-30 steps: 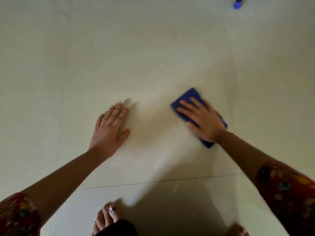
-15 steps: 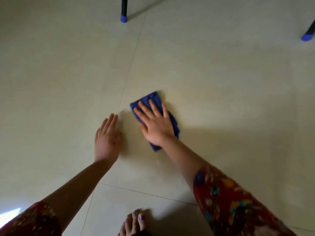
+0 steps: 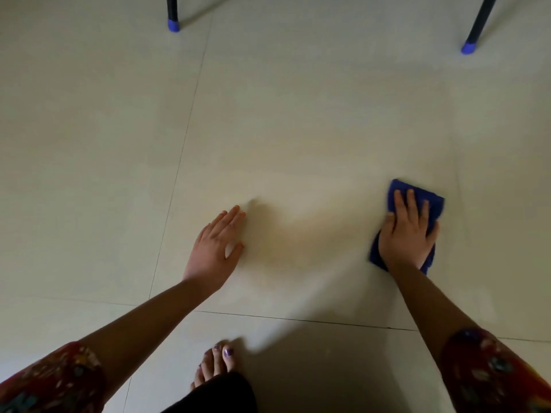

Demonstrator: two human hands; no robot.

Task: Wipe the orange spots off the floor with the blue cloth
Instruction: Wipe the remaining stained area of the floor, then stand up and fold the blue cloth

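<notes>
Right grip (image 3: 407,231) presses flat-fingered on the blue cloth (image 3: 435,205); left grip (image 3: 214,245) lies splayed, empty, on the floor (image 3: 298,114). Unpinched, the cloth may bunch and wipe unevenly.

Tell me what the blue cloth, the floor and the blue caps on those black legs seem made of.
Blue cloth: soft fabric, perhaps microfibre; folded thick, matte, fuzzy-edged.
Floor: large pale tiles, probably ceramic; smooth, faint sheen, thin dark grout lines.
Blue caps: likely rubber or plastic, matte; too small to tell which.
</notes>
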